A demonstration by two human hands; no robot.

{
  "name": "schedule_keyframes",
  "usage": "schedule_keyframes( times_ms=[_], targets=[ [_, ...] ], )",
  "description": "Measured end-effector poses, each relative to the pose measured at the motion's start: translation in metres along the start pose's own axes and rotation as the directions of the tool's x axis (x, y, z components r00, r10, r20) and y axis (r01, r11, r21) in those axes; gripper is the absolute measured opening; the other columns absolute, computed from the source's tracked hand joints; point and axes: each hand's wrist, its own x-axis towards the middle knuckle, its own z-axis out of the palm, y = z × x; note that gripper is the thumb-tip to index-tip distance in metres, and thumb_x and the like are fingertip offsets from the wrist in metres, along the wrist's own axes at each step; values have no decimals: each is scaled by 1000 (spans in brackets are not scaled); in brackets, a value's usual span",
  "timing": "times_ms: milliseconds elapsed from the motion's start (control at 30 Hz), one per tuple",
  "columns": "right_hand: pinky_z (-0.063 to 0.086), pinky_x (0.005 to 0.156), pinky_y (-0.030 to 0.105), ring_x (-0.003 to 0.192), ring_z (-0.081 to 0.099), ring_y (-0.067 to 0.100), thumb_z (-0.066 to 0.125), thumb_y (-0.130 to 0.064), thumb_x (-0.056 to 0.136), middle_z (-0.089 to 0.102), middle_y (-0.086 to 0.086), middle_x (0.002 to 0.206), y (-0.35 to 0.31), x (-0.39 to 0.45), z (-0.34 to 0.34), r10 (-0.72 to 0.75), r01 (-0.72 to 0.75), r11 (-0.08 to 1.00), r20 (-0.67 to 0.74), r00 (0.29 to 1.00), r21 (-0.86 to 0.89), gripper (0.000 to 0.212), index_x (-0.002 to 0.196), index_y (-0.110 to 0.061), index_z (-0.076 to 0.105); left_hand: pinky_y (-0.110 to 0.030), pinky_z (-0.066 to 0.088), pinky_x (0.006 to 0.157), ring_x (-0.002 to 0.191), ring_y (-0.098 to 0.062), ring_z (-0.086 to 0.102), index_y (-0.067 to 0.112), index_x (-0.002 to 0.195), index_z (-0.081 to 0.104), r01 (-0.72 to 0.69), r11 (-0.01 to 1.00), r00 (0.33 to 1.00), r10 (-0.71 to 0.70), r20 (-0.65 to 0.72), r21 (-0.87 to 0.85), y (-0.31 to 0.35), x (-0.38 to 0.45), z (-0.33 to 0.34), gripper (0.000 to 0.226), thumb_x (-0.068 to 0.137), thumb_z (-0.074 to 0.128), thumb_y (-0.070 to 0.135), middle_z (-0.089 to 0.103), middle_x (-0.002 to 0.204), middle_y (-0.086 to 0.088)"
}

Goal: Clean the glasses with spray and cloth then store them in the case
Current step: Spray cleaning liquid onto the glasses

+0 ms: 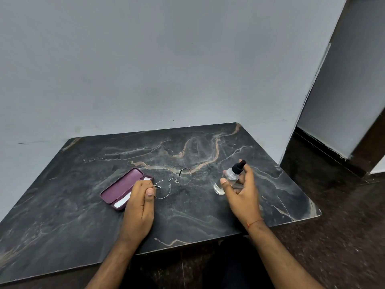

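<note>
Head view, looking fwd and down onto a dark marbled surface (187,215) set against a grey wall (145,59). The left hand (140,203) is pinching the near-left end of the thin wire-rimmed glasses (174,182) between thumb and curled fingers, w/ the frame extending up and to the right from the hand; both lenses are lying just above or on the surface (contact cannot be told). The right hand (242,191) is gripping a small clear spray bottle (230,177), fingers wrapped behind it and thumb across its front; the bottle is tilting, black nozzle cap pointing up-right, clear base pointing down-left toward the glasses. Bottle and glasses are sitting apart, w/ a strip of bare surface between the far lens and the bottle base. The maroon case (123,188) is lying open on the surface just left of the left hand, its near end partly hidden behind that hand; a white cloth (123,202) is resting inside the case, w/ a second white edge showing near the top of the knuckles. A thin orange thread (254,222) is circling the right wrist. Dark floor (343,226) is showing to the right of the surface.
</note>
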Motion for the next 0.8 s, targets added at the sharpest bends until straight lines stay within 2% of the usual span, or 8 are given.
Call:
schedule_keyframes(
  times_ms=[100, 133, 200, 267, 400, 567, 700, 800],
  targets=[
    [54, 110, 41, 122, 71, 11, 66, -22, 107, 78, -10, 126, -10, -6, 4, 44, -83, 962, 153, 987, 259, 67, 160, -46, 33, -17, 43, 86, 95, -17, 56, 21, 104, 56, 4, 1000, 1000, -4, 1, 6, 0, 0, 0, 29, 118, 36, 35, 55, 105, 9],
    [55, 107, 47, 121, 73, 21, 64, -23, 108, 77, -5, 123, -15, -9, 5, 66, -135, 929, 205, 977, 346, 65, 162, -43, 33, -17, 43, 86, 95, -17, 56, 21, 104, 56, 6, 1000, 1000, -6, 1, 7, 0, 0, 1, 29, 118, 36, 35, 55, 104, 9],
    [62, 80, 51, 103, 73, 36, 63, -24, 106, 71, 5, 115, -28, -16, 7, 81, -234, 831, 306, 949, 505, 62, 158, -46, 38, -18, 43, 86, 95, -17, 56, 20, 104, 56, 7, 1000, 1000, -7, -1, 6, 0, -1, 1, 30, 118, 36, 36, 55, 104, 8],
    [56, 59, 39, 82, 68, 36, 57, -21, 100, 64, 13, 108, -41, -24, 10, 77, -293, 746, 359, 930, 599, 57, 149, -47, 45, -18, 43, 87, 96, -16, 56, 22, 104, 56, 8, 1000, 1000, -8, -3, 2, 1, -1, 0, 30, 119, 35, 38, 55, 105, 8],
    [44, 49, 30, 64, 62, 29, 58, -31, 100, 61, 12, 108, -53, -40, 17, 58, -357, 696, 447, 893, 623, 32, 131, -33, 51, -21, 43, 87, 96, -16, 56, 28, 102, 54, 0, 1000, 1000, 0, -9, -5, 4, -1, 0, 33, 119, 33, 46, 54, 106, 6],
    [50, 47, 31, 77, 67, 25, 63, -41, 102, 65, 8, 113, -57, -50, 22, 26, -399, 689, 530, 848, 605, 43, 140, -20, 60, -22, 44, 87, 96, -18, 56, 28, 101, 54, 8, 1000, 1000, -8, -28, -8, 3, -1, 0, 34, 120, 33, 47, 54, 106, 6],
    [51, 48, 30, 72, 67, 23, 83, -50, 90, 71, 13, 124, -61, -53, 25, -19, -335, 761, 534, 845, 556, 54, 134, -27, 61, -25, 45, 86, 95, -18, 55, 26, 100, 53, 7, 1000, 999, -8, -39, -19, 2, 0, 0, 36, 120, 33, 47, 54, 105, 6],
    [44, 46, 26, 59, 59, 17, 82, -52, 90, 74, 10, 102, -63, -52, 30, 19, -288, 813, 472, 881, 506, 52, 134, -36, 61, -23, 44, 87, 95, -18, 55, 25, 99, 53, 13, 1000, 999, -13, -37, -24, 4, 0, 0, 36, 120, 33, 47, 53, 105, 8]
  ],
)
